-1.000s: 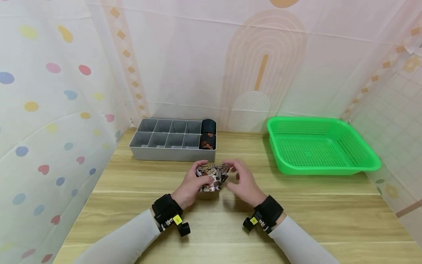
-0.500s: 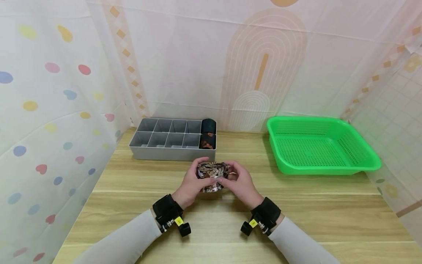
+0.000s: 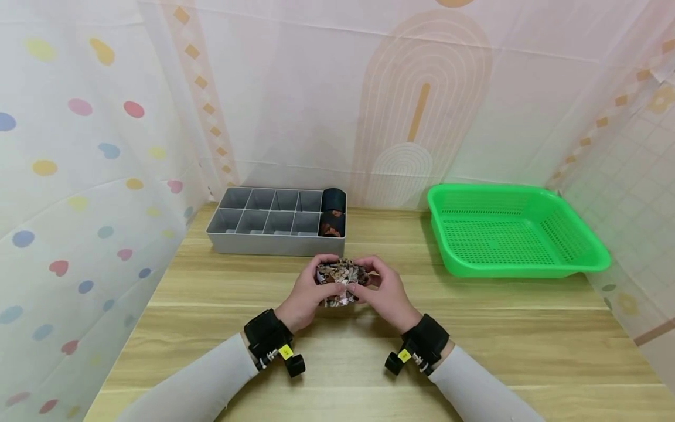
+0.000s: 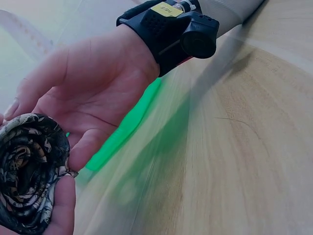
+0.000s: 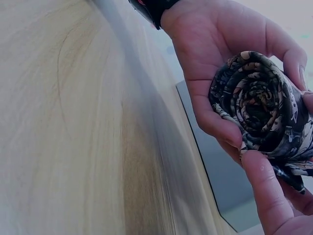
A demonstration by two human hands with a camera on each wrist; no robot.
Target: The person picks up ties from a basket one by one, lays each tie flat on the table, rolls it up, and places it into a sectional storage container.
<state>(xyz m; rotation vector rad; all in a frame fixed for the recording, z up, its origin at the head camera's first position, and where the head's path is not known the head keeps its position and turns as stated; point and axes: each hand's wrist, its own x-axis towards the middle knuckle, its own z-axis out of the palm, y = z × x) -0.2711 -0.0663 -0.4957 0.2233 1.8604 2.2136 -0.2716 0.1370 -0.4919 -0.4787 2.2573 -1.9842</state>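
Both hands hold a rolled-up patterned cloth point(image 3: 340, 275) just above the table. It shows brown, black and cream print, and its spiral end point(image 4: 29, 166) is visible in the left wrist view. My left hand point(image 3: 302, 296) grips the left side, its thumb across the near face. From the right, my right hand point(image 3: 388, 293) holds the other end, thumb tip close to the left thumb. In the right wrist view, curled fingers surround the opposite coiled end point(image 5: 257, 100), where a loose fold hangs below. Fingers behind the roll are partly hidden in the head view.
Behind the hands stands a grey divided box point(image 3: 274, 245). Its right-hand compartments hold a dark blue roll point(image 3: 333, 200) and a black-and-orange roll point(image 3: 332, 224). A green perforated basket point(image 3: 527, 271) sits at the right rear. Patterned curtains border the table point(image 3: 337, 363).
A second ago the right hand was apart from most of the roll, fingers at its loose right end. It has closed in and grips that side, gathering the loose end. Box and basket stay put.
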